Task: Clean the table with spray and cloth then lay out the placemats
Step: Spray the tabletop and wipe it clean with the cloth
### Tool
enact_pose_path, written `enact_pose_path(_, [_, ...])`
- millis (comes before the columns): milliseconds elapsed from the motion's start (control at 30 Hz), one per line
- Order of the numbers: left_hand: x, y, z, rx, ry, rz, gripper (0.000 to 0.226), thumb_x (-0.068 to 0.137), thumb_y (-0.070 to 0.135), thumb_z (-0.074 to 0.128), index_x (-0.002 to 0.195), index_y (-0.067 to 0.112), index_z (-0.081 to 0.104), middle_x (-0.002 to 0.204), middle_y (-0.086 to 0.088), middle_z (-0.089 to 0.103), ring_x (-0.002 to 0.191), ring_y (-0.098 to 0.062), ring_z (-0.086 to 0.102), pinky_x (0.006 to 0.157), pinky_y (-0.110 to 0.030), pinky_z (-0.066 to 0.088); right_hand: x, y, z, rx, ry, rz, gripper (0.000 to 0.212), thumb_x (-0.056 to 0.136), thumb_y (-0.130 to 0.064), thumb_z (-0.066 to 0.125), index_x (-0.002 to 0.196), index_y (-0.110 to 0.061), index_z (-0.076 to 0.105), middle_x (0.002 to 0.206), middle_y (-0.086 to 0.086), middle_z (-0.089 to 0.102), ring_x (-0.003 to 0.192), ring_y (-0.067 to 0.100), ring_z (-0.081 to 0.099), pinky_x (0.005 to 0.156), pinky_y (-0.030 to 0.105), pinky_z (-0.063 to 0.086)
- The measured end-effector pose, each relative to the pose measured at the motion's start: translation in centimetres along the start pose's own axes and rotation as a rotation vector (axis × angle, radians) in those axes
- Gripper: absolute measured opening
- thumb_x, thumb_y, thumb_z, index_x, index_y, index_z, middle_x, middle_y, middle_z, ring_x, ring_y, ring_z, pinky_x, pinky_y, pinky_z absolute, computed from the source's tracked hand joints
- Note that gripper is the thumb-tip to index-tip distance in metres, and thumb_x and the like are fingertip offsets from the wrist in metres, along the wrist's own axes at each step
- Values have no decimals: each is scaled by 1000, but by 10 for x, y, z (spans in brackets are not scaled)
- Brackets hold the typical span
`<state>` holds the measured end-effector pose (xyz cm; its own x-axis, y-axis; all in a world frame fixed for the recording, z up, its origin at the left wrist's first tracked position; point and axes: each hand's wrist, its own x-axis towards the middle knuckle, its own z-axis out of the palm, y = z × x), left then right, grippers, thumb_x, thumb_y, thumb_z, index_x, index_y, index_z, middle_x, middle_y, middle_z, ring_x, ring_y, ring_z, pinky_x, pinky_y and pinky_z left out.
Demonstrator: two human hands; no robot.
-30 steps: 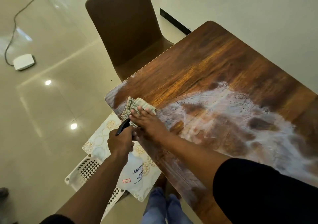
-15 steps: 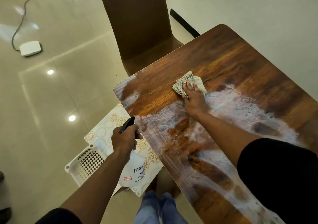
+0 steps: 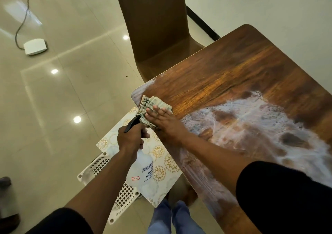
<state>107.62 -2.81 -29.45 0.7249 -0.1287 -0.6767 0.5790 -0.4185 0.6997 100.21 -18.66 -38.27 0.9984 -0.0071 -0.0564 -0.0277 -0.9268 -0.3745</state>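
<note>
The right hand point(image 3: 162, 119) presses flat on the cloth point(image 3: 152, 109) to scrub the table point(image 3: 224, 75) corner — the left hand point(image 3: 130, 137) grips the spray bottle point(image 3: 142, 169), parked clear.

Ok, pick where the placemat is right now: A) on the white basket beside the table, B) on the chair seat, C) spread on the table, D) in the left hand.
A: the placemat lies on the basket on the floor, below the table edge.

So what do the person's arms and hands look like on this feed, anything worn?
Both forearms are bare, with short black sleeves at the upper arms. The left hand and right hand wear no gloves, and no rings, watch or markings are visible.
</note>
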Motion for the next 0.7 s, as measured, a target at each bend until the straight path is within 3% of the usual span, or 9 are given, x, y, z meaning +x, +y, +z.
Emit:
enact_pose_path(100, [7,4,0,-17,-34,25,25,94,10,68,70,18,74,63,-13,71,48,-23,44,47,-28,37,7,30,-23,6,9,44,69,102,-21,50,162,-33,20,170,-11,12,157,12,-2,126,33,-3])
enact_pose_path(200, [9,8,1,-36,-54,38,35,95,8,68,66,29,70,62,-11,69,51,-25,46,50,-29,37,19,59,-46,44,72,294,63,105,-24,46,162,-33,20,170,-11,12,158,17,3,129,45,10])
enact_pose_path(333, [16,10,0,-18,-42,17,24,96,10,69,74,19,74,63,-11,70,48,-23,46,48,-29,37,30,78,-56,67,176,597,63,106,-23,48,163,-28,22,171,-6,13,159,20,4,129,43,9])
enact_pose_path(467, [24,10,-3,-4,-21,-13,18,94,13,69,82,2,77,69,-16,74,42,-18,46,46,-27,39,53,44,-41,6,207,759,66,106,-26,45,164,-27,12,172,-3,1,159,24,-6,129,42,1])
enact_pose_path(567, [31,14,-6,-15,-6,-10,20,94,13,70,80,2,76,68,-16,74,43,-19,46,46,-27,39,64,16,-30,22,183,616,65,107,-25,40,165,-26,10,172,-1,-1,159,26,-7,129,43,-2])
enact_pose_path(700, [36,21,-9,-27,14,12,21,94,12,68,74,11,74,64,-12,71,48,-22,46,47,-28,38,72,-9,-21,35,84,277,63,103,-39,16,163,-21,23,172,0,12,159,25,3,129,42,2])
